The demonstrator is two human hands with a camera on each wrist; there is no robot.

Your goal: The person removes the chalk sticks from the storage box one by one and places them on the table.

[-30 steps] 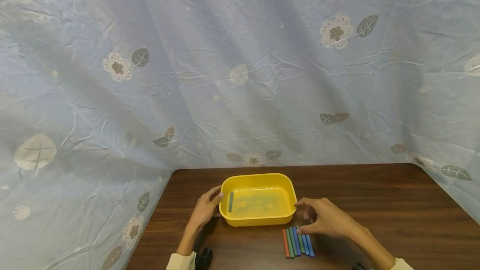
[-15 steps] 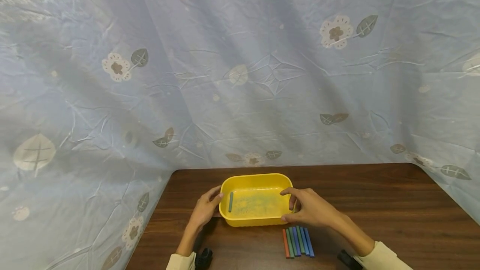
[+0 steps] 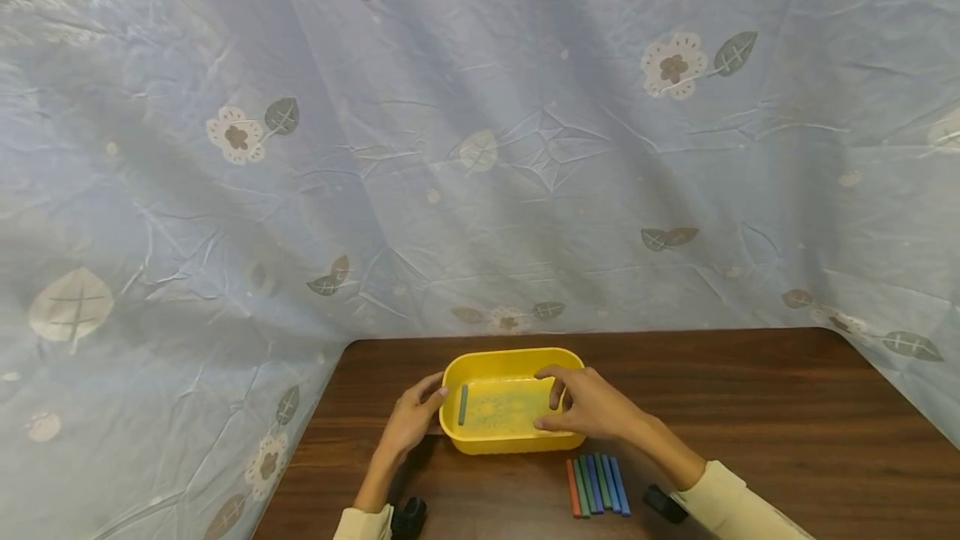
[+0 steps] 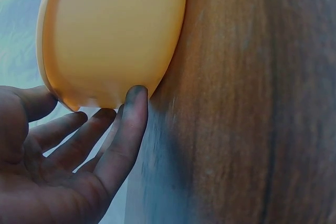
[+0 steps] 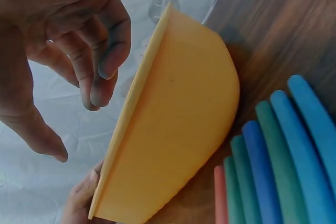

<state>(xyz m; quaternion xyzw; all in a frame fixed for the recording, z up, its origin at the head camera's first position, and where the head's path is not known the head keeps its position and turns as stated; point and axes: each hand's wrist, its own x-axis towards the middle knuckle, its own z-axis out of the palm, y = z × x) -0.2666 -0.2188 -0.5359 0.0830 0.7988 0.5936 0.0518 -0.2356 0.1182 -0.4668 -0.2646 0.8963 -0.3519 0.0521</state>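
Observation:
A yellow plastic basin (image 3: 517, 444) stands on the table, with one blue-green chalk stick (image 3: 462, 405) lying at its left end and chalk dust on its floor. My left hand (image 3: 412, 415) holds the basin's left end, thumb over the rim and fingertips (image 4: 137, 95) against the outer wall. Above the basin's right side hovers my right hand (image 3: 592, 407). Its thumb and bent fingers are well apart, nothing between them, and the fingertips (image 5: 108, 66) look dusty. Just in front of the basin lies a row of red, green and blue chalk sticks (image 3: 597, 486).
The dark wood table (image 3: 750, 423) extends to the right and behind the basin. A pale blue curtain (image 3: 480, 190) with leaf and flower prints hangs at its far edge. A black strap device (image 3: 408, 517) is on my left wrist, and another (image 3: 663, 504) on my right.
My right hand has moved left and up from the chalk row, over the basin's right side. A chalk stick at its fingertips earlier is no longer seen there. The left hand stays put.

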